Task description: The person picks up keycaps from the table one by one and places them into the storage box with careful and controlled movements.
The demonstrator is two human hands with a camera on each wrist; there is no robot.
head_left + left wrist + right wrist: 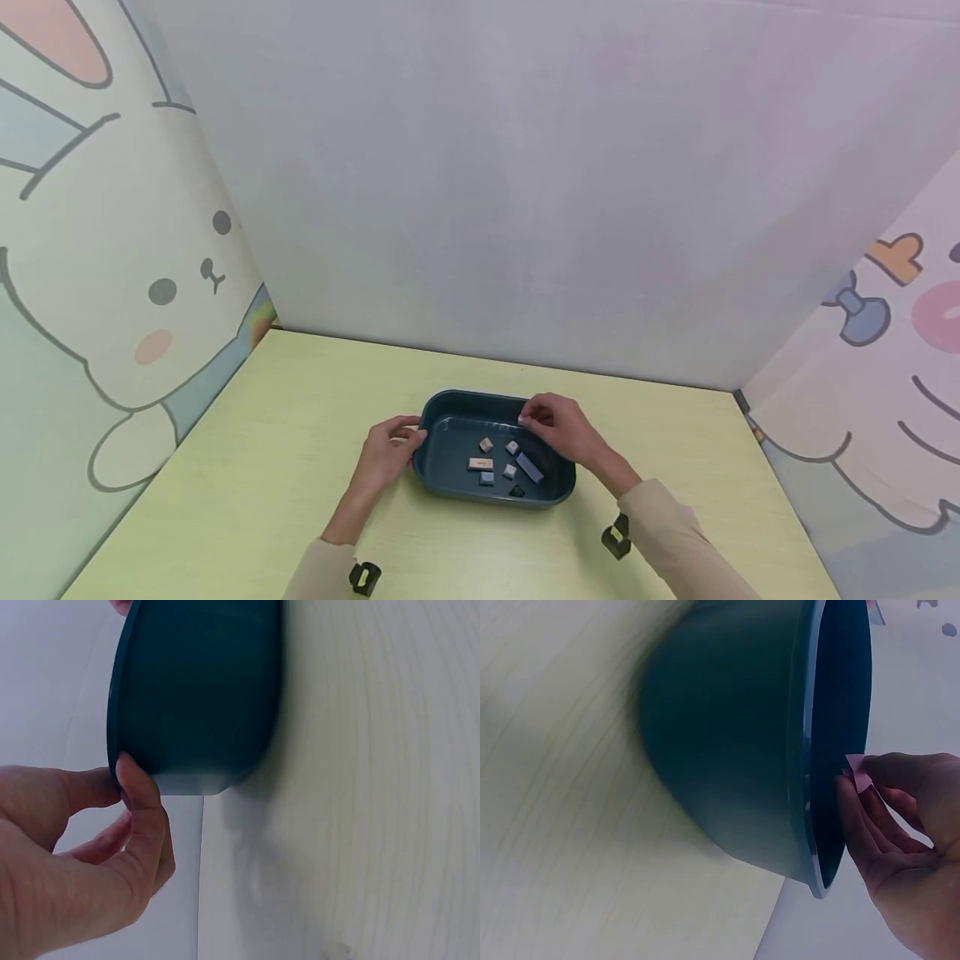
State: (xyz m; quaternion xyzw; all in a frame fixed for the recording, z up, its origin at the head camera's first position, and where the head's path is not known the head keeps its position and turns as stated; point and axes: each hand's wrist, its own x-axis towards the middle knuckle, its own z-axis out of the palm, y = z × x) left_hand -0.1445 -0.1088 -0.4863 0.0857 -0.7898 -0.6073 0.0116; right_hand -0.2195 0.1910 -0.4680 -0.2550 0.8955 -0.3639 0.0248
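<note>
Now the left hand (386, 454) is pinching the tray's (450, 404) rim, while the right hand (558, 429) is pinching a small pink piece (859, 774) just inside the opposite rim.

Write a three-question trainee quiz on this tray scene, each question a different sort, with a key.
1. True or false: the left hand touches the rim of the dark teal tray.
2. What does the right hand pinch? A) a small pink piece B) a spoon C) a black clip
3. Fill in: the small blocks lie ___ the tray.

Key: 1 true; 2 A; 3 inside.
</note>
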